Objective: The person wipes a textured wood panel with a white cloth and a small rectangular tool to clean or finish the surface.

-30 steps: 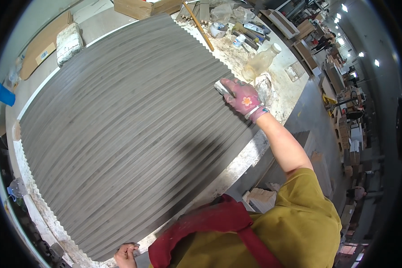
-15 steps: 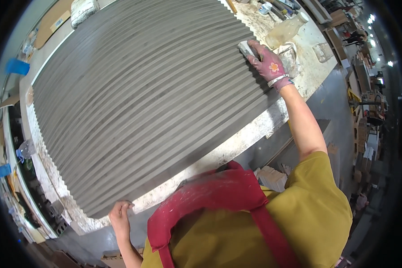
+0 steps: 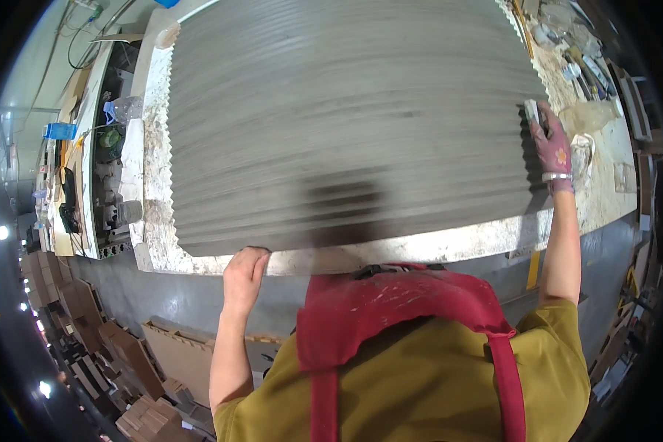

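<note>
A large grey ribbed panel (image 3: 346, 140) with zigzag ends lies on a white, stained table (image 3: 157, 228). At its right end my right hand (image 3: 553, 147), in a pink glove with a flower print, is closed round a small pale block (image 3: 532, 111). That block rests on or just above the ribs; its underside is hidden. My bare left hand (image 3: 245, 274) is at the front rim of the table, near the panel's front left corner. Its fingers are curled in, and whatever they may hold is hidden.
Right of the panel lie a cloudy plastic bottle (image 3: 588, 116), a crumpled white cloth (image 3: 582, 152) and several tools. A shelf unit with clear plastic jugs (image 3: 129, 109) stands along the left. Behind me on the floor are cardboard boxes (image 3: 151, 421).
My view has turned, so the panel now lies nearly level across it. The right hand still grips the pale block at the panel's right end. My left hand stays by the front rim.
</note>
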Motion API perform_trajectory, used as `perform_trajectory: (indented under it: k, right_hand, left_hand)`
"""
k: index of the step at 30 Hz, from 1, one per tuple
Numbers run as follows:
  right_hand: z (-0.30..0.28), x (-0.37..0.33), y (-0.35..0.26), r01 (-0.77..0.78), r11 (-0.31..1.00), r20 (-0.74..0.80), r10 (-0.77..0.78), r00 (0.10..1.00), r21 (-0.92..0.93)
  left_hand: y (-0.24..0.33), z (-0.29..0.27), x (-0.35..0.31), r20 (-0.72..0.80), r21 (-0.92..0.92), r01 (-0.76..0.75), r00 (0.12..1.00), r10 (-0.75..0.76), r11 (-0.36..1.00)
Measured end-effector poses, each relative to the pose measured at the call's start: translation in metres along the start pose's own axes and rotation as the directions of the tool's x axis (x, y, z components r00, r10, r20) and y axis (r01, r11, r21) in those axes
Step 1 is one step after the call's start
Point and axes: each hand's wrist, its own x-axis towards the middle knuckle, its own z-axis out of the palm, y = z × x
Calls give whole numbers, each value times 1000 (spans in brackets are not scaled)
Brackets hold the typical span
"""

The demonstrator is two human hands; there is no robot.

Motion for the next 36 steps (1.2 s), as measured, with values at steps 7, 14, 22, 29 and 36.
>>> perform_trajectory:
  k: [7, 14, 22, 29, 36]
  right_hand:
    - [15, 2, -109, 183, 970, 22, -182, 983, -158]
    - [120, -10, -277, 514, 857, 173, -502, 848, -34]
    - [168, -25, -288, 549, 801, 254, -494, 832, -240]
    - [102, 21, -230, 134, 932, 24, -133, 991, -336]
    - [273, 68, -469, 720, 689, 70, -725, 685, 86]
  left_hand:
    - [-75, -69, 34, -452, -316, 112, 855, -254, 942]
    - [-185, -105, 150, -475, -298, 77, 853, -217, 952]
    - [-245, -118, 280, -509, -95, -16, 860, -35, 995]
    - [-251, -82, 324, -522, 4, -70, 851, 62, 998]
    - [-247, -77, 325, -570, 65, -91, 814, 112, 994]
